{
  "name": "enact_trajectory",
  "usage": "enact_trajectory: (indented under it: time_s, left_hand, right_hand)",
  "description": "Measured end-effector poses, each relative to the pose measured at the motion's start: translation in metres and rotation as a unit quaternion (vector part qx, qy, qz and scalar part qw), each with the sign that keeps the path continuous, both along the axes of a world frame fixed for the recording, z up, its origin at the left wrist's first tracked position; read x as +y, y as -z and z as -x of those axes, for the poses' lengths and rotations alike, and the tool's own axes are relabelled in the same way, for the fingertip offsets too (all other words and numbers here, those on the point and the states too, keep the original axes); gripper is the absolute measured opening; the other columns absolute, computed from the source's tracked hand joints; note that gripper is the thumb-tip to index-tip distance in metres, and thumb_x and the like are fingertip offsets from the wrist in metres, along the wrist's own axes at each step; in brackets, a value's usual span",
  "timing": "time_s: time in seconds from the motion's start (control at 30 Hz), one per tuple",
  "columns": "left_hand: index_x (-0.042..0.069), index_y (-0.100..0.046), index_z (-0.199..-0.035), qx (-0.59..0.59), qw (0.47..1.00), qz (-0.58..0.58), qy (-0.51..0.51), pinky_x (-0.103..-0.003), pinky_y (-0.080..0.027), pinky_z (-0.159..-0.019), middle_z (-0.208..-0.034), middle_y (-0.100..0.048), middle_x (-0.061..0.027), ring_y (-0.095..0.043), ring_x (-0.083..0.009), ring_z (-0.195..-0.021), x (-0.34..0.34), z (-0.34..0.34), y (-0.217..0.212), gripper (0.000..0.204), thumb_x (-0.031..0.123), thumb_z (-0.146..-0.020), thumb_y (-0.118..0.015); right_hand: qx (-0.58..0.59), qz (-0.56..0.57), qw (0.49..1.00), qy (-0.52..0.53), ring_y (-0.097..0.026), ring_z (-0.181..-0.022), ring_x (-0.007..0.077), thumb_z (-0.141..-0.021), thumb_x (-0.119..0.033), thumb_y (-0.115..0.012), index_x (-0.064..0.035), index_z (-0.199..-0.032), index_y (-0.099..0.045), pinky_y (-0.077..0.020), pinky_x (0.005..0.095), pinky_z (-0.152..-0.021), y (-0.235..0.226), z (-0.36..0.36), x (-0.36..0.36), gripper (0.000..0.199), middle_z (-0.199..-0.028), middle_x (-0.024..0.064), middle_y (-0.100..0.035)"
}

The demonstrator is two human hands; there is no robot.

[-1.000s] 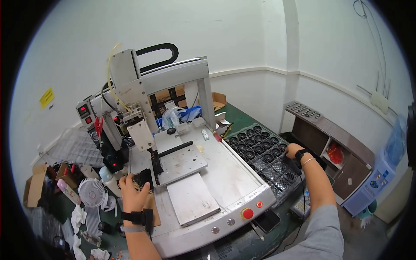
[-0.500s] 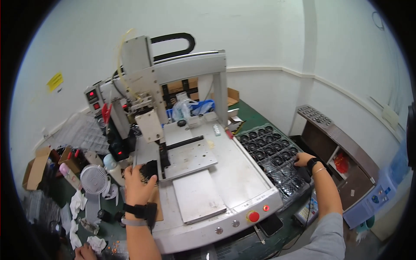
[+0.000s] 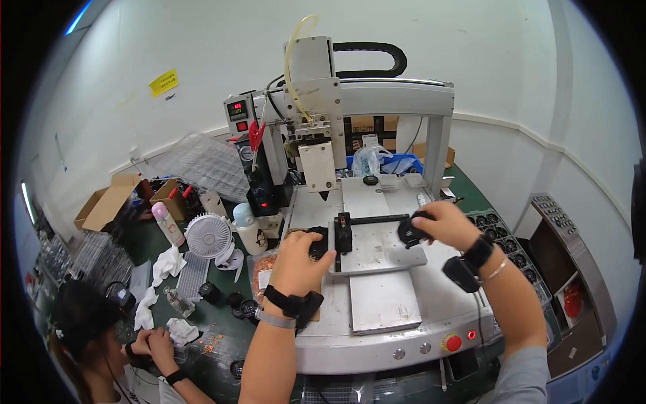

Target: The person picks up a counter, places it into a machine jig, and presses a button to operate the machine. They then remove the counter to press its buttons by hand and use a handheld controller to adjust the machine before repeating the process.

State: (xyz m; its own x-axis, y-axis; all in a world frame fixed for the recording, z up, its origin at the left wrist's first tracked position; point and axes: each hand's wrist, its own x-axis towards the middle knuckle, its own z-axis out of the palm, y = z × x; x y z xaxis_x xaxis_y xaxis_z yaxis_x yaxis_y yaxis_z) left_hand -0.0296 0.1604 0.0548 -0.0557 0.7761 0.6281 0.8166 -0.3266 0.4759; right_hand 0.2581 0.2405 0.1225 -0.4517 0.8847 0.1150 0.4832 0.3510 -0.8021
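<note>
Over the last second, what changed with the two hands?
The right hand left the tray of black parts at the right and came to the fixture plate, now holding a small black part. The left hand stayed at the plate's left edge on another black part.

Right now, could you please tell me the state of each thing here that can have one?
Left hand: closed on a small black part at the fixture plate's left edge.
Right hand: holding another black part over the plate.
Red round button: not pressed by anyone.
Desk fan: upright.
Pink bottle: upright, capped.
</note>
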Motion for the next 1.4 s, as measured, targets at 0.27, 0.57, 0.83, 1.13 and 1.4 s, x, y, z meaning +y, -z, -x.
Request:
enact_trajectory:
  time_s: [0.27, 0.57, 0.83, 1.13, 1.4]
  left_hand:
    - [-0.001, -0.066, -0.087, -0.129, 0.975, 0.147, 0.107, -0.029, -0.046, -0.066, -0.081, -0.058, -0.0115, -0.056, -0.0188, -0.073, 0.006, -0.011, -0.02, 0.032, 0.027, -0.073, -0.069]
    - [-0.004, -0.065, -0.072, -0.175, 0.967, 0.143, 0.117, -0.03, -0.044, -0.052, -0.058, -0.059, -0.0117, -0.056, -0.0184, -0.052, 0.029, -0.02, -0.01, 0.027, 0.023, -0.073, -0.067]
    - [-0.004, -0.064, -0.07, -0.188, 0.969, 0.127, 0.096, -0.029, -0.046, -0.054, -0.057, -0.059, -0.0127, -0.057, -0.0195, -0.051, 0.032, -0.025, -0.009, 0.023, 0.02, -0.072, -0.065]
    - [-0.001, -0.06, -0.074, -0.128, 0.967, -0.222, 0.015, -0.024, -0.039, -0.048, -0.061, -0.052, -0.0023, -0.047, -0.0115, -0.051, 0.006, -0.026, -0.036, 0.015, 0.012, -0.073, -0.068]
    - [0.0, -0.058, -0.072, -0.094, 0.946, -0.31, 0.009, -0.024, -0.036, -0.044, -0.065, -0.052, -0.0051, -0.045, -0.0129, -0.05, -0.023, -0.026, -0.03, 0.016, 0.005, -0.066, -0.072]
  right_hand:
    - [-0.244, -0.203, 0.948, -0.005, -0.058, -0.078, 0.0368, -0.077, -0.017, -0.058, -0.0003, -0.095, -0.061, -0.0452, 0.0416, -0.07, 0.006, 0.05, -0.014, 0.024, -0.077, 0.0194, -0.062]
    - [-0.239, -0.214, 0.932, -0.17, -0.06, -0.077, 0.0337, -0.077, -0.011, -0.053, -0.0068, -0.104, -0.062, -0.0466, 0.0406, -0.073, 0.015, 0.085, -0.016, 0.028, -0.082, 0.0177, -0.063]
    - [-0.228, -0.153, 0.938, -0.212, -0.061, -0.077, 0.0288, -0.075, -0.014, -0.059, -0.006, -0.103, -0.063, -0.0471, 0.0338, -0.072, 0.005, 0.086, -0.001, 0.03, -0.085, 0.016, -0.064]
    - [-0.185, -0.188, 0.959, -0.109, -0.062, -0.076, 0.0299, -0.077, -0.016, -0.057, -0.0011, -0.096, -0.063, -0.0485, 0.0347, -0.071, -0.001, 0.094, 0.005, 0.025, -0.083, 0.0166, -0.064]
    - [-0.317, -0.26, 0.912, -0.008, -0.061, -0.075, 0.0366, -0.07, -0.012, -0.054, 0.0015, -0.071, -0.064, -0.0493, 0.0415, -0.069, 0.01, 0.149, -0.012, 0.017, -0.076, 0.0223, -0.062]
